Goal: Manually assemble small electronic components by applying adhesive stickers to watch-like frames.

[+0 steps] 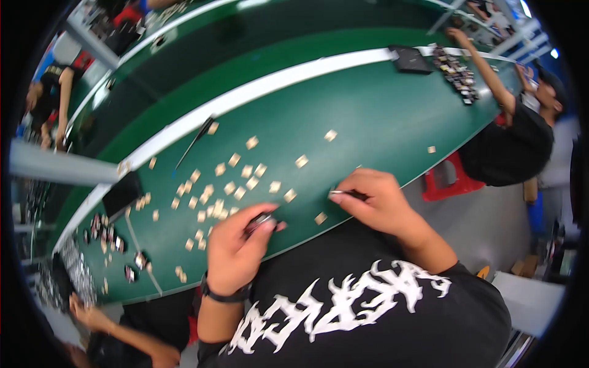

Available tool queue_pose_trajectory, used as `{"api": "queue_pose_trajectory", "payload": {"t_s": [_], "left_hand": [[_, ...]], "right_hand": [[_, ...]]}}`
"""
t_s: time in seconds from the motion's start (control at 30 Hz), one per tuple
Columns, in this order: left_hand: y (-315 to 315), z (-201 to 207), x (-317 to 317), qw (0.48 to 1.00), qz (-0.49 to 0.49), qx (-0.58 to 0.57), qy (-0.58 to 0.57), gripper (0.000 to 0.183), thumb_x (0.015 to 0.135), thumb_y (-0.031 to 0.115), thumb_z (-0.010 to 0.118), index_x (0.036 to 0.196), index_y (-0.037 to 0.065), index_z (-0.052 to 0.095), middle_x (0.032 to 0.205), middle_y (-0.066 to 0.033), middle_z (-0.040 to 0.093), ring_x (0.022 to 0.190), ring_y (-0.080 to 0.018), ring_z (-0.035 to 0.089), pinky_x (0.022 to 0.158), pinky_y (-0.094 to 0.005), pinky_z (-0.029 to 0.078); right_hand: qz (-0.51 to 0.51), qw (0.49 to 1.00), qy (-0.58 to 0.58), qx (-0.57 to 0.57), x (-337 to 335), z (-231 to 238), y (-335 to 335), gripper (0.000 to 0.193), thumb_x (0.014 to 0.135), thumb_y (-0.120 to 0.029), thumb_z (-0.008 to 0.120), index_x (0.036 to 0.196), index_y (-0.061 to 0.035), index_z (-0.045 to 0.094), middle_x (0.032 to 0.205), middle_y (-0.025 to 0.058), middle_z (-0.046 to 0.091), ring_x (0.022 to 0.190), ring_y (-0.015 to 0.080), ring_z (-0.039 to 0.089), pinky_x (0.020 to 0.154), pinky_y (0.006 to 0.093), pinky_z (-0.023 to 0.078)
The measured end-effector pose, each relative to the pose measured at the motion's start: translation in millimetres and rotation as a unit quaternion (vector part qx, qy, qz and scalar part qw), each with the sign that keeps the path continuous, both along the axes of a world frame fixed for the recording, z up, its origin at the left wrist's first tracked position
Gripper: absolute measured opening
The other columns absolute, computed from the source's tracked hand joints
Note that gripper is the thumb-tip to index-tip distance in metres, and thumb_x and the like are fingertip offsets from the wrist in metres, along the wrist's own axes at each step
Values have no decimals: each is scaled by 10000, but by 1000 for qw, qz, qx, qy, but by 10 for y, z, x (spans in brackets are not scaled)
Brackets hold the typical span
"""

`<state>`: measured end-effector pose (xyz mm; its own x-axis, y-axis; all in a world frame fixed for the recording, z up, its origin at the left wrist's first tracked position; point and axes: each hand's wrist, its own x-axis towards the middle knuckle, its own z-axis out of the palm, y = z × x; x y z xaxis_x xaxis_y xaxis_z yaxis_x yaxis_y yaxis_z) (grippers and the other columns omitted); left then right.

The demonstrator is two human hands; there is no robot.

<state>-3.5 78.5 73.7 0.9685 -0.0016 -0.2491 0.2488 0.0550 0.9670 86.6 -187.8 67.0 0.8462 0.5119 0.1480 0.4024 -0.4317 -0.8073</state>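
Observation:
My left hand (236,248), with a dark band at the wrist, is closed around a small dark shiny rounded part (261,222) near the table's front edge. To its right, my right hand (375,197) pinches a slim dark piece (357,194); a small pale bit shows at the fingertips, and its exact kind is too small to tell. The hands are apart. Many small cream-coloured square pieces (246,171) lie scattered on the green table (368,116) beyond and left of my hands. One cream square (320,218) lies between them.
A dark pen-like tool (195,142) and a black box (122,195) lie toward the left. Dark parts (104,230) are heaped at far left, others (455,75) at far right beside a black tray (411,60). People work at both ends; a red stool (453,178) stands at right.

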Motion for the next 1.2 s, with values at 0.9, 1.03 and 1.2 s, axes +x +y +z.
{"api": "queue_pose_trajectory", "payload": {"t_s": [0.9,1.03,1.2], "left_hand": [[1058,-277,-421,952,274,134,29,447,996,111,633,1393,-47,504,981,-82,651,699,-127,579,633,-267,507],[1140,-76,-600,916,307,255,37,439,964,81,654,1357,-66,527,1102,-142,681,814,-184,646,702,-284,538],[1596,-196,-961,852,363,375,37,371,933,113,674,1255,-64,629,1042,-150,720,863,-202,656,779,-317,545]], "right_hand": [[-511,777,-253,-268,2841,-673,-2495,154,888,-204,674,966,-72,653,940,132,650,846,362,666,719,476,539],[-464,766,-260,-361,3135,-761,-2647,138,922,-202,617,944,-79,674,921,124,657,842,340,693,716,472,564],[-424,763,-275,-403,3256,-744,-2769,159,934,-152,559,915,-74,696,910,131,662,832,329,705,716,457,569]]}}
